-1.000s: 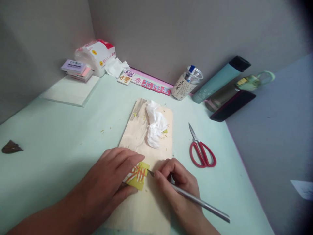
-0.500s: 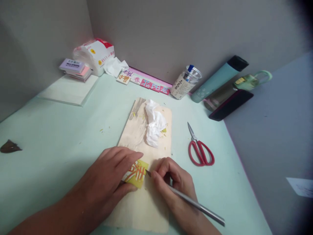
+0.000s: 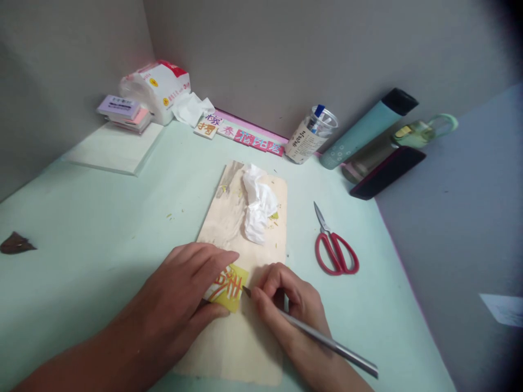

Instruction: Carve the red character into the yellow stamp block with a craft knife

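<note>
A yellow-green block (image 3: pixel 232 288) with orange characters and pale carved areas lies on a wooden board (image 3: pixel 229 354). My left hand (image 3: pixel 196 288) grips its left side, fingers over the top edge and thumb at the lower edge, hiding part of it. Pinched in my right hand (image 3: pixel 286 299) is a silver craft knife (image 3: pixel 327 340), its handle slanting down to the right. The blade tip is at the block's right edge; whether it touches is hard to tell. Crumpled white tissue (image 3: pixel 258 204) and small yellow-green shavings rest on the board's upper part.
Red-handled scissors (image 3: pixel 335 253) lie right of the board. Behind stand a plastic cup (image 3: pixel 304 141), a teal bottle (image 3: pixel 365 130), a green-lidded bottle and a dark phone (image 3: pixel 388 173). Small lettered blocks (image 3: pixel 245 137), a tissue pack (image 3: pixel 163 90) and stacked blocks (image 3: pixel 122 111) line the back left.
The knife tip has shifted very slightly left and down along the block's right edge. Both hands keep nearly the same pose; the whole view has moved a little.
</note>
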{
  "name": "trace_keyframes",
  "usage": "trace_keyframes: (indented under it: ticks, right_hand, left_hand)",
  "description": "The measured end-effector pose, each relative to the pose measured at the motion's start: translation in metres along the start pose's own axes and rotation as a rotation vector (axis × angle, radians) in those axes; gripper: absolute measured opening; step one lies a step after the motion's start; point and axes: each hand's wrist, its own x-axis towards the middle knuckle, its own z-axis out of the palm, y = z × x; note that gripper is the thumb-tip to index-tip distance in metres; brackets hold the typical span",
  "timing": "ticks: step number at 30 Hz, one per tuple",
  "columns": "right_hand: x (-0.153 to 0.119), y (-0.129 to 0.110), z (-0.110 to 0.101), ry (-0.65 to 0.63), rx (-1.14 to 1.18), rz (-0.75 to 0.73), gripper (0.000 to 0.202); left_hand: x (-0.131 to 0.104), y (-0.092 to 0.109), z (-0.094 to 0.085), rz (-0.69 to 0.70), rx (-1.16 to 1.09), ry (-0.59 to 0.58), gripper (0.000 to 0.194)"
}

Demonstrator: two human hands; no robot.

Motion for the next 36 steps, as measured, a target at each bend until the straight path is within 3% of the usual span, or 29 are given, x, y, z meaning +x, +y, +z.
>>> trace_keyframes:
  ticks: [10,19,25,28,33,36]
  right_hand:
    - [0.0,0.003,0.007,0.11,-0.052,-0.029,0.031]
    - [0.0,0.006,0.014,0.213,-0.041,-0.034,0.033]
    - [-0.001,0.009,0.014,0.239,-0.077,-0.031,0.032]
    - [-0.002,0.013,0.017,0.23,-0.175,-0.192,0.032]
    - [-0.008,0.024,0.019,0.199,-0.698,-0.779,0.031]
    - [-0.012,0.028,0.017,0.098,-0.817,-0.867,0.027]
  left_hand:
    - [-0.001,-0.002,0.002,-0.047,0.003,0.047,0.053]
    - [-0.003,0.013,0.006,-0.122,-0.009,0.077,0.064]
    - [-0.003,0.005,0.004,-0.081,-0.026,0.035,0.043]
    - [-0.002,0.004,0.004,-0.074,-0.023,0.045,0.041]
    - [0.002,0.007,0.002,-0.063,-0.05,0.035,0.04]
    - [0.005,0.009,-0.002,-0.037,-0.081,-0.019,0.037]
